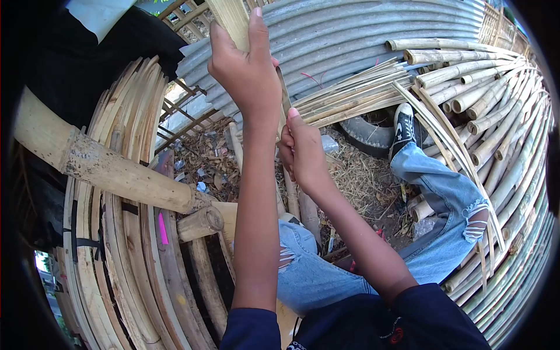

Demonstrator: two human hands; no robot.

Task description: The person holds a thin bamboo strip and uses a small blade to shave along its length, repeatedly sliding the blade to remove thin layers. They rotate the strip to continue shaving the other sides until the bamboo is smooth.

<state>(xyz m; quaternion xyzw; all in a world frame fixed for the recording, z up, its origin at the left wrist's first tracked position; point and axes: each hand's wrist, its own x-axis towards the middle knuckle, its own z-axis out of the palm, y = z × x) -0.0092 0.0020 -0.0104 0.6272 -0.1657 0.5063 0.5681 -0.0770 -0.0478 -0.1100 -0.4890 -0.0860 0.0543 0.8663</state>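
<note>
My left hand (248, 79) is raised in front of me, wrapped round a pale split bamboo strip (233, 22) that runs out of the top of the view. Lower and to the right, my right hand (304, 150) is closed in a fist with the thumb on top, gripping a knife. The knife's narrow blade (284, 90) points up toward the left hand, its upper end close behind that wrist. The fingers hide the knife's handle.
Bamboo poles (496, 105) are stacked on the right, with long slats (116, 233) bundled on the left. A thick bamboo pole (116, 169) crosses at left. Ahead are corrugated sheeting (350, 35), thin strips (356, 96) and a tyre (364, 137). Straw and litter cover the ground.
</note>
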